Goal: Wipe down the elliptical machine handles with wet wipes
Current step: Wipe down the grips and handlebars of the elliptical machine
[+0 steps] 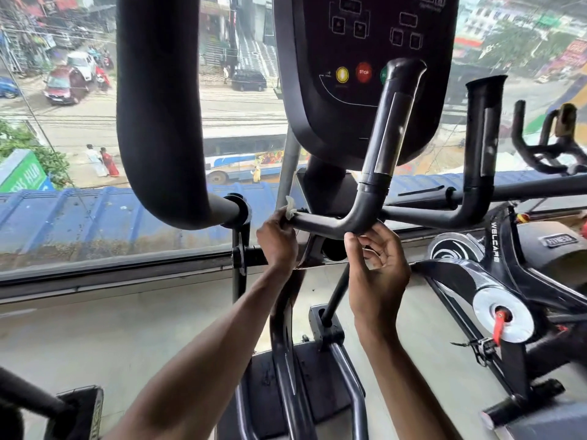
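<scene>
The elliptical's black fixed handle (pixel 386 147) rises from a bend up in front of the console (pixel 365 58), and its horizontal bar (pixel 317 222) runs left from that bend. My left hand (pixel 278 242) grips the left end of this bar with a white wet wipe (pixel 290 208) pinched against it; only a corner of the wipe shows. My right hand (pixel 378 268) is below the bend, its fingers curled up and touching the bar's underside. A thick padded moving handle (pixel 158 106) hangs at the left.
A second upright grip (pixel 482 138) stands to the right. A spin bike (pixel 508 274) with a red knob sits close on the right. Directly ahead is a large window (pixel 95 173) over a street. The elliptical's frame and pedals (pixel 301 376) lie below my arms.
</scene>
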A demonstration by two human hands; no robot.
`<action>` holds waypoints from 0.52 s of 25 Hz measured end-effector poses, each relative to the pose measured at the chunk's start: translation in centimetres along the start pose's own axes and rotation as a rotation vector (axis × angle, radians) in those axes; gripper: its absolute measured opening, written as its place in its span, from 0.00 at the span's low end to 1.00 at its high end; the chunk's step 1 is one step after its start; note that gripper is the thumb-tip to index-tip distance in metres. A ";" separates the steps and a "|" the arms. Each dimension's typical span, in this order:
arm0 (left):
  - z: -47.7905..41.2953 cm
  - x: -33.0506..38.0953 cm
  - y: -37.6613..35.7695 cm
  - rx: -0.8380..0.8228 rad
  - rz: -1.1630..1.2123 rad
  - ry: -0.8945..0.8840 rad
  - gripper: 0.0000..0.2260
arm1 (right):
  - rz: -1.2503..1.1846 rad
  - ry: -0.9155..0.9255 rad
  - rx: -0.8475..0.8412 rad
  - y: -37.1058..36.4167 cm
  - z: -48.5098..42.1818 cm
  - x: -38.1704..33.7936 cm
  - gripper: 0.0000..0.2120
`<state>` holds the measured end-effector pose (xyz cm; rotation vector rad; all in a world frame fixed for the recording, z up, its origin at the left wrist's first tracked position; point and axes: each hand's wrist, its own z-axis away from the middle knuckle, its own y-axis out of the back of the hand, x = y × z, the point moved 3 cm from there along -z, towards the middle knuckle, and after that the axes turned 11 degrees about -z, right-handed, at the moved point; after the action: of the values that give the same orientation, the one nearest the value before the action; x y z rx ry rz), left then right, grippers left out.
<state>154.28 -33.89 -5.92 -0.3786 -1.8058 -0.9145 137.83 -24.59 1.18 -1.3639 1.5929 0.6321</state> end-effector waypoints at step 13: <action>12.0 3.3 5.5 -0.251 0.474 0.006 0.14 | 0.013 -0.137 -0.034 3.0 2.2 3.6 0.12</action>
<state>148.51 -22.01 -2.88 -0.9180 -1.5010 -0.7987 135.80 -23.73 -3.48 -1.3077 1.4885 0.7478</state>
